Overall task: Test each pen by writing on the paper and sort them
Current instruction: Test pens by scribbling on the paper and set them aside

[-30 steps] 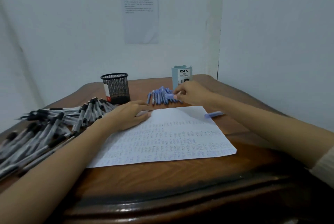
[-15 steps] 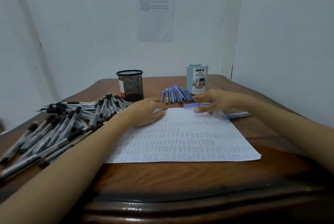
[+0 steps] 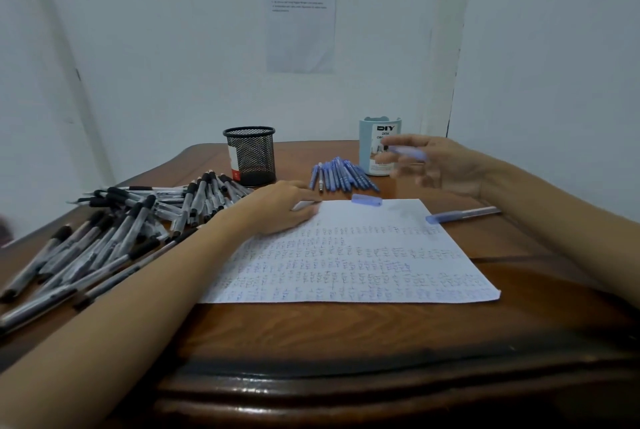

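A sheet of paper (image 3: 356, 255) covered in rows of small blue scribbles lies on the wooden table (image 3: 311, 335). My left hand (image 3: 280, 207) rests flat on the paper's top left corner. My right hand (image 3: 440, 165), blurred and raised above the table, holds a blue pen (image 3: 408, 152) in its fingers. A blue pen cap (image 3: 367, 200) lies at the paper's top edge. Another blue pen (image 3: 462, 214) lies just right of the paper. A row of blue pens (image 3: 341, 175) sits behind the paper. A large pile of black-capped pens (image 3: 114, 234) spreads over the left.
A black mesh pen cup (image 3: 250, 155) stands behind the black pens. A light blue desk organiser (image 3: 375, 148) stands at the back right, partly behind my right hand. A printed sheet (image 3: 300, 16) hangs on the wall. The table's rounded front edge is close to me.
My right hand has lifted the blue pen off the paper's top edge, up and to the right. A blue cap now lies at the paper's top edge. The left hand stays put.
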{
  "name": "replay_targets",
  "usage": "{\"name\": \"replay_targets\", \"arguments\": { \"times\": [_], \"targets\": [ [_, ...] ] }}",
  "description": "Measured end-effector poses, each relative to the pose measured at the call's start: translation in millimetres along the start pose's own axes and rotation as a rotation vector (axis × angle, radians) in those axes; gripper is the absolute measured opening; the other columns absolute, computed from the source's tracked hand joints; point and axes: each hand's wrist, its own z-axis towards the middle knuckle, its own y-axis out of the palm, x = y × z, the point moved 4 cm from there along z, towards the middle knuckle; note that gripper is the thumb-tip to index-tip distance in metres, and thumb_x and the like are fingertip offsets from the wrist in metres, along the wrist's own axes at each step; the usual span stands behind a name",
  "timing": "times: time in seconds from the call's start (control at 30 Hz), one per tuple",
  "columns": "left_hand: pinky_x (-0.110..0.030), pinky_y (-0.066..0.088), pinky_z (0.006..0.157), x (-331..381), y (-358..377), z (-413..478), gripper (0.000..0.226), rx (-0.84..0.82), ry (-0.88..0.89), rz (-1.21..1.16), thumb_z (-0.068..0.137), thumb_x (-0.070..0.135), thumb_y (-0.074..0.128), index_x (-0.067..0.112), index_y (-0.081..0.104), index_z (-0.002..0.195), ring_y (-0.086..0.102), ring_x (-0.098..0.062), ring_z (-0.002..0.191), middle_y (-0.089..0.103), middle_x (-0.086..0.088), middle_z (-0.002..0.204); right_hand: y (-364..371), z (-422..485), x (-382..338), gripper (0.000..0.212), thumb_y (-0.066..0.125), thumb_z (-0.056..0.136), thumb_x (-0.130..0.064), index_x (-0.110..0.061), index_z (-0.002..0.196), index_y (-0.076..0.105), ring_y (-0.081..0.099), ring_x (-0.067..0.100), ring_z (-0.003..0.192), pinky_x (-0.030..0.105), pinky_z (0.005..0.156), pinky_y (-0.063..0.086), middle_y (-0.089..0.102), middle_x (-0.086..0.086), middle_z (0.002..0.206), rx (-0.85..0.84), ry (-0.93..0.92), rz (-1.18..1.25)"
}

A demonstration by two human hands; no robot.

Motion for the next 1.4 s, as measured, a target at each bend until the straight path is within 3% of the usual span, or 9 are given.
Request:
{"name": "replay_targets", "arguments": {
  "times": [0.1, 0.17, 0.3, 0.43, 0.53, 0.63, 0.73, 0.87, 1.4],
  "targets": [
    [-0.025, 0.033, 0.1, 1, 0, -1, 0.039, 0.0, -0.003, -0.006, 0.099, 0.03, 0.04, 0.019, 0.048, 0.136, 0.046, -0.016, 0.124, 0.043, 0.0, 0.143, 28, 0, 9, 0.022, 0.067, 0.08, -0.018, -0.017, 0.101, 0.062, 0.063, 0.005, 0.053, 0.014, 0.043, 0.045, 0.072, -0.006, 0.073, 0.114, -0.078, 0.005],
    [-0.026, 0.034, 0.1, 1, 0, -1, 0.039, -0.003, -0.005, -0.008, 0.099, 0.029, 0.041, 0.018, 0.048, 0.135, 0.046, -0.017, 0.123, 0.044, 0.0, 0.142, 51, -6, 9, 0.012, 0.067, 0.079, -0.025, -0.016, 0.084, 0.061, 0.053, 0.006, 0.041, 0.015, 0.038, 0.041, 0.065, -0.003, 0.056, 0.084, -0.125, -0.002],
    [-0.027, 0.035, 0.099, 1, -1, -1, 0.038, -0.009, -0.013, -0.014, 0.099, 0.029, 0.041, 0.018, 0.049, 0.135, 0.047, -0.017, 0.122, 0.044, 0.0, 0.142, 72, -10, 16, 0.038, 0.055, 0.091, -0.028, -0.01, 0.059, 0.045, 0.028, 0.009, 0.031, 0.016, 0.034, 0.024, 0.037, -0.003, 0.038, 0.085, -0.192, -0.038],
    [-0.027, 0.033, 0.101, 2, 0, 0, 0.039, -0.02, -0.021, -0.002, 0.099, 0.029, 0.039, 0.018, 0.048, 0.136, 0.045, -0.017, 0.124, 0.042, 0.0, 0.143, 70, -9, 26, 0.027, 0.06, 0.089, -0.023, -0.009, 0.068, 0.05, 0.039, 0.009, 0.032, 0.017, 0.032, 0.032, 0.049, 0.0, 0.043, 0.111, -0.102, 0.042],
    [-0.03, 0.036, 0.101, 3, 0, 1, 0.039, -0.017, -0.023, -0.004, 0.099, 0.028, 0.04, 0.021, 0.047, 0.137, 0.046, -0.017, 0.123, 0.043, 0.0, 0.143, 72, -9, 28, 0.022, 0.072, 0.074, -0.017, -0.01, 0.071, 0.052, 0.047, 0.009, 0.039, 0.017, 0.035, 0.041, 0.055, 0.001, 0.051, 0.022, -0.08, 0.047],
    [-0.029, 0.036, 0.1, 3, 0, 0, 0.038, -0.01, -0.024, -0.002, 0.099, 0.028, 0.04, 0.019, 0.048, 0.136, 0.046, -0.017, 0.122, 0.044, -0.001, 0.142, 78, -9, 30, 0.021, 0.072, 0.077, -0.012, -0.011, 0.07, 0.053, 0.05, 0.013, 0.042, 0.019, 0.038, 0.043, 0.054, 0.005, 0.053, -0.064, -0.126, -0.032],
    [-0.03, 0.037, 0.1, 3, 0, 0, 0.038, -0.009, -0.024, -0.002, 0.099, 0.028, 0.04, 0.018, 0.049, 0.135, 0.047, -0.018, 0.121, 0.045, -0.002, 0.141, 80, -10, 28, 0.019, 0.074, 0.076, -0.019, -0.01, 0.07, 0.058, 0.052, 0.013, 0.045, 0.019, 0.04, 0.044, 0.058, 0.003, 0.054, -0.049, -0.153, -0.091],
    [-0.031, 0.038, 0.101, 4, 0, 0, 0.038, -0.014, -0.029, -0.015, 0.099, 0.028, 0.041, 0.017, 0.049, 0.135, 0.048, -0.018, 0.121, 0.045, -0.002, 0.14, 79, -11, 27, 0.034, 0.077, 0.065, -0.031, -0.011, 0.052, 0.052, 0.047, 0.01, 0.038, 0.018, 0.039, 0.041, 0.054, 0.002, 0.045, 0.032, -0.172, -0.147],
    [-0.029, 0.033, 0.104, 5, -1, -1, 0.04, -0.034, -0.037, 0.005, 0.099, 0.027, 0.039, 0.017, 0.046, 0.137, 0.042, -0.017, 0.127, 0.041, 0.0, 0.144, 82, -8, 29, 0.039, 0.069, 0.082, -0.009, -0.007, 0.05, 0.048, 0.045, 0.004, 0.035, 0.013, 0.04, 0.038, 0.051, -0.001, 0.04, -0.014, -0.175, -0.281]
  ]
}}
